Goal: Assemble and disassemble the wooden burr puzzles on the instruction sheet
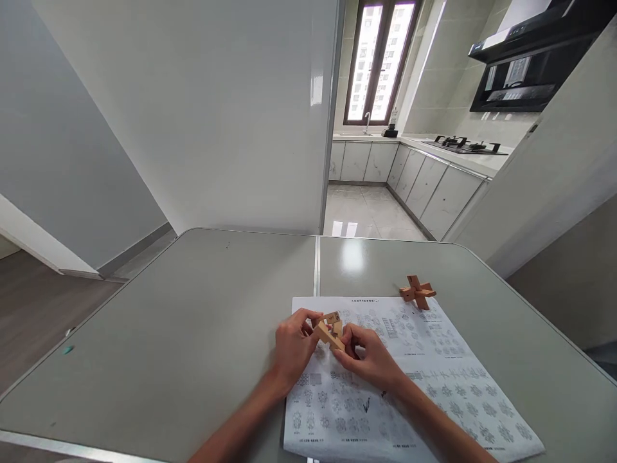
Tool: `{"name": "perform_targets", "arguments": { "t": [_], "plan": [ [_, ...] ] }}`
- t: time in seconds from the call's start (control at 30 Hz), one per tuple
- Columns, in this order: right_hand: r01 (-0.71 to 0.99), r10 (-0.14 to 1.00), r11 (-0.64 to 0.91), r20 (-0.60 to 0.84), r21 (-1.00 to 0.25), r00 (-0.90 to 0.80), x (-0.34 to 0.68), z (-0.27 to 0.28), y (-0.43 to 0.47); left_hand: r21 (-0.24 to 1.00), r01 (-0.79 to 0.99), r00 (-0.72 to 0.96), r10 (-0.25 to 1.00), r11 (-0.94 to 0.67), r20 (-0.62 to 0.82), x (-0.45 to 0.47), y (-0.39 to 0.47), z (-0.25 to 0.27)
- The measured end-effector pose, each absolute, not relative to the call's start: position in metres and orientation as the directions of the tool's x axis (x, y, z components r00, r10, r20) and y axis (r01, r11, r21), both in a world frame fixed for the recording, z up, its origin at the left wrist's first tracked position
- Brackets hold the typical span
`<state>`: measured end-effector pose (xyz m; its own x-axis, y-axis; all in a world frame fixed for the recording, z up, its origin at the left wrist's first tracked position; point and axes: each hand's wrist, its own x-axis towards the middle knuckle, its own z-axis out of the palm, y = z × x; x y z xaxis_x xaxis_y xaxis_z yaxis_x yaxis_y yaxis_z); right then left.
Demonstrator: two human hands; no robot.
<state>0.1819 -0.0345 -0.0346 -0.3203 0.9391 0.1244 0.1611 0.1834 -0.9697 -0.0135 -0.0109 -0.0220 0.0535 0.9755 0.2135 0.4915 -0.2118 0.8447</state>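
Note:
Over a printed sheet [405, 399] of small diagrams, I hold several light wooden puzzle pieces [330, 335] between both hands. My left hand [296, 344] pinches them from the left, thumb and fingers closed at their edge. From the right, my right hand [366, 350] grips the lower end, fingers curled. One piece bears dark marks on its upper face. The fingers partly hide how the pieces fit together. A darker assembled wooden burr puzzle [417, 292], cross-shaped, stands at the sheet's upper right corner, apart from my hands.
The grey-green table [193, 334] has a pale seam running down its middle. A small teal bit [68, 350] lies near its left edge. Beyond the table are a white panel [231, 116] and a kitchen with a stove [465, 146].

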Motion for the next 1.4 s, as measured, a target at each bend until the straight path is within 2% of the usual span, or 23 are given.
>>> {"name": "perform_targets", "arguments": {
  "t": [0.13,0.33,0.53,0.63,0.73,0.9,1.0,1.13,1.4],
  "plan": [
    [0.154,0.908,0.214,0.138,-0.965,-0.395,0.183,-0.032,-0.036,0.846,0.506,0.01,0.982,-0.167,0.188,-0.015,-0.007,-0.019],
    [0.021,0.968,0.16,0.153,-0.987,-0.199,0.189,-0.027,-0.029,0.849,0.508,0.033,0.988,-0.146,0.15,-0.014,-0.005,-0.02],
    [-0.05,0.993,0.055,0.06,-0.997,-0.105,0.189,-0.022,-0.025,0.736,0.651,0.075,0.98,-0.186,0.182,-0.012,-0.009,-0.019],
    [0.033,0.996,0.038,0.035,-0.999,-0.076,0.189,-0.023,-0.023,0.661,0.721,0.113,0.976,-0.208,0.185,-0.012,-0.01,-0.018],
    [0.211,0.998,0.07,0.069,-0.975,-0.014,0.191,-0.027,-0.022,0.59,0.773,0.159,0.971,-0.234,0.177,-0.012,-0.012,-0.02],
    [0.526,0.988,0.113,0.151,-0.843,0.03,0.19,-0.032,-0.023,0.469,0.84,0.23,0.961,-0.275,0.151,-0.011,-0.013,-0.021],
    [0.643,0.983,0.116,0.18,-0.757,0.035,0.19,-0.036,-0.023,0.403,0.865,0.264,0.954,-0.298,0.141,-0.011,-0.013,-0.021],
    [0.685,0.98,0.11,0.195,-0.72,0.048,0.191,-0.041,-0.021,0.38,0.856,0.319,0.937,-0.349,0.143,-0.01,-0.015,-0.021],
    [0.662,0.985,0.113,0.172,-0.741,0.024,0.189,-0.039,-0.022,0.408,0.798,0.41,0.896,-0.443,0.17,-0.011,-0.017,-0.019]
  ]
}}
